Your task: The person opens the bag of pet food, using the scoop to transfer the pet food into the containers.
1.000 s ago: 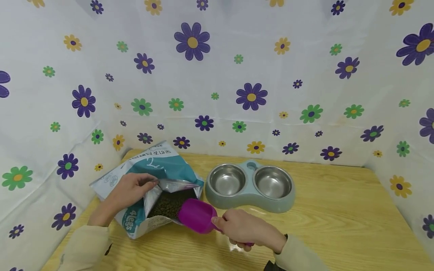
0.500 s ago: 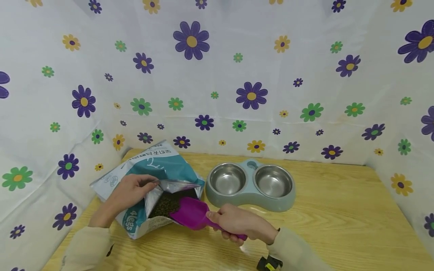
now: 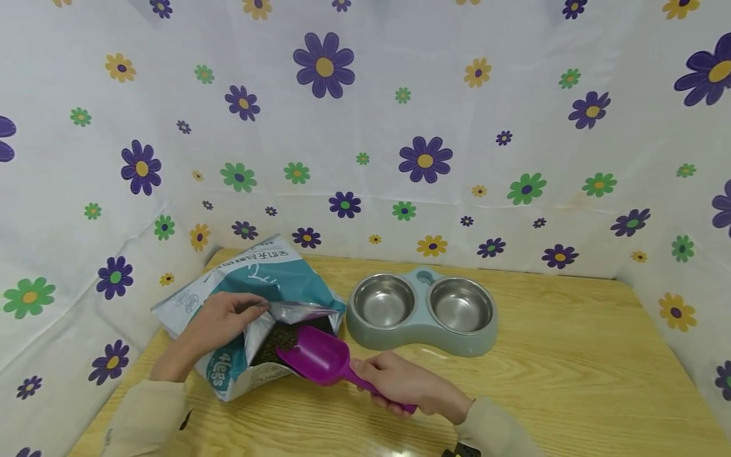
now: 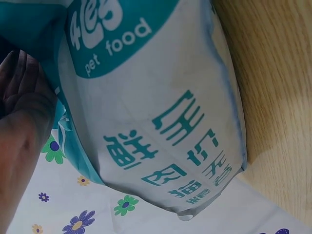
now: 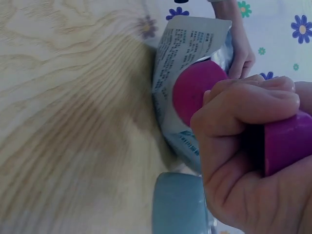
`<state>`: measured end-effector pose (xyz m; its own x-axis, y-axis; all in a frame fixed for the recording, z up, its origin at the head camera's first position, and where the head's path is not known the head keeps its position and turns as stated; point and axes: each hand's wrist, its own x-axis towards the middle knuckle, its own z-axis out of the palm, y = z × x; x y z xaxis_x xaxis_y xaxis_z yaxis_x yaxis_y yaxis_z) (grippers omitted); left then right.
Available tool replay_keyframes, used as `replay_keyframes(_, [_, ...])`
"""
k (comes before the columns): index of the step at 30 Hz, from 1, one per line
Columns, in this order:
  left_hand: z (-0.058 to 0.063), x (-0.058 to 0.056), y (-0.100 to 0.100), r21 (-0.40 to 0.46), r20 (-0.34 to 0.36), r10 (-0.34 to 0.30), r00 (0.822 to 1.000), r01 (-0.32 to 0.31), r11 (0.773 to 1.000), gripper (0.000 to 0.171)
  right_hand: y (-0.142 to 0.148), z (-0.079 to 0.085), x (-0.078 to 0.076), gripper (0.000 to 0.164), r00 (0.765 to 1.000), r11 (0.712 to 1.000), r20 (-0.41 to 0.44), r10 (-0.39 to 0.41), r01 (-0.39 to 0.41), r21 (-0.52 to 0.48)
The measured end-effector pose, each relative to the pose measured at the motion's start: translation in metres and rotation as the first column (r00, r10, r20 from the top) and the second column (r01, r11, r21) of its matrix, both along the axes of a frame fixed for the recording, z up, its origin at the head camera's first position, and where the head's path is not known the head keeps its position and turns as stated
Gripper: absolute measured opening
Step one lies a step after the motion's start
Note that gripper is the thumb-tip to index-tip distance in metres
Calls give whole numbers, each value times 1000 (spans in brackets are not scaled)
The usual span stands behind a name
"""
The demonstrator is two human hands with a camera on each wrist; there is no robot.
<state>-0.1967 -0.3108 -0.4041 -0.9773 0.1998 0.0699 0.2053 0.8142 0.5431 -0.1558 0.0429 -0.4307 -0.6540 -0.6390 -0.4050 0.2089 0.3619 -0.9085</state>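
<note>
A teal and white pet food bag (image 3: 285,281) lies with its mouth toward me, brown kibble (image 3: 276,343) showing inside. My left hand (image 3: 224,319) pinches the upper edge of the mouth between thumb and fingers; the left wrist view shows the bag's printed side (image 4: 146,122) beside that hand. My right hand (image 3: 404,381) grips the handle of a magenta scoop (image 3: 322,357). The scoop's front edge is in the bag's mouth against the kibble, its bowl slanting over the lower rim. In the right wrist view, curled fingers wrap the handle (image 5: 290,144).
Right of the bag stands a blue-grey double pet feeder (image 3: 421,311) with two steel bowls, no kibble visible in them. Wood-grain tabletop (image 3: 582,355) extends to the right. A flower-print cloth (image 3: 371,114) rises behind and along both sides.
My right hand has moved the scoop leftward and slightly up, so its front edge reaches farther into the bag's mouth. My left hand keeps its hold on the bag edge.
</note>
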Motion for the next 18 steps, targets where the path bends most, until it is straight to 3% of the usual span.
replay_keyframes(10, [-2,-1,-2,2,6,4,1000,-4,1000,28,18,-26,6,58,999,991,-11,44,-45,-122])
replay_keyframes(18, [-3,-1,0,3,-1,4,1000,-4,1000,27,24,-31,10,62,999,987,-27,47,-51,-153])
